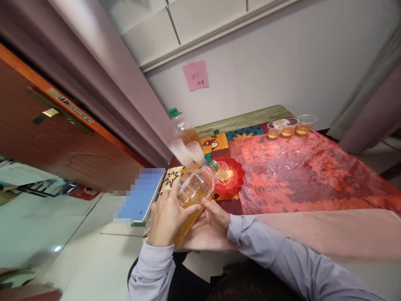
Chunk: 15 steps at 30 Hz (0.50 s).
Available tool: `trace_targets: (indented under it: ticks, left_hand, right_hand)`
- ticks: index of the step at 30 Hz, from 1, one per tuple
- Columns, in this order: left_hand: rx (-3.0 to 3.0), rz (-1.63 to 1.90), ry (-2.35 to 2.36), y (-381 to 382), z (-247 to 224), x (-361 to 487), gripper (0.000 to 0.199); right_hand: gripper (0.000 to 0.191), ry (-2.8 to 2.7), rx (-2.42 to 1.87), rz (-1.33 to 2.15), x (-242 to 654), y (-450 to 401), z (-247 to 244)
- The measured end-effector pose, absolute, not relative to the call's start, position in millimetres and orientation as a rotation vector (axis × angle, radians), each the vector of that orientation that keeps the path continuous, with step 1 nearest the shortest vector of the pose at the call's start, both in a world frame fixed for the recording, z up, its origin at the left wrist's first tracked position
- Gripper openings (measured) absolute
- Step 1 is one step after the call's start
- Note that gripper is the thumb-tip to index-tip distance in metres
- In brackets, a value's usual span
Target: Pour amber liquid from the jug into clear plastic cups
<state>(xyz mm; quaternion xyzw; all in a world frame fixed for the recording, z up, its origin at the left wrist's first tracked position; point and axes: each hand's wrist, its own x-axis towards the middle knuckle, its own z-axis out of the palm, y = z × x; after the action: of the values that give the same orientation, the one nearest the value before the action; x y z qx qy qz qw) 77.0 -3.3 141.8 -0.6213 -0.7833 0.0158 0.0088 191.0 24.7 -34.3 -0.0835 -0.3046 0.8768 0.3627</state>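
Bottle: The amber-filled bottle (198, 187) lies aslant between your hands at the tabletop (282, 234) edge, neck pointing away and rightward, toward the clear cup (222, 169) by the red scalloped dish (239, 179).
Left hand (165, 213): Your grip spans its left side.
Right hand (216, 215): Fingers press its right side.

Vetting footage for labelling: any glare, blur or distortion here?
Head view: scattered glare on the red table cover and jug; bright reflection on the floor; blocky pixelation on the blue panel, left side; scene tilted, edges apparently stretched.
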Motion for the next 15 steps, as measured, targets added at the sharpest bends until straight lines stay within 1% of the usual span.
trace_targets:
  ticks: [3, 15]
  left_hand:
    - [-1.936, 0.060, -2.453, -3.2, 142.4, 77.2, 0.091]
    - [-1.932, 0.063, -2.458, -3.2, 142.9, 78.1, 0.092]
  right_hand:
    - [0.090, -0.795, -0.206, 2.256, 191.4, 24.4, -32.8]
    - [0.089, -0.785, -0.220, 2.267, 192.3, 24.9, -31.9]
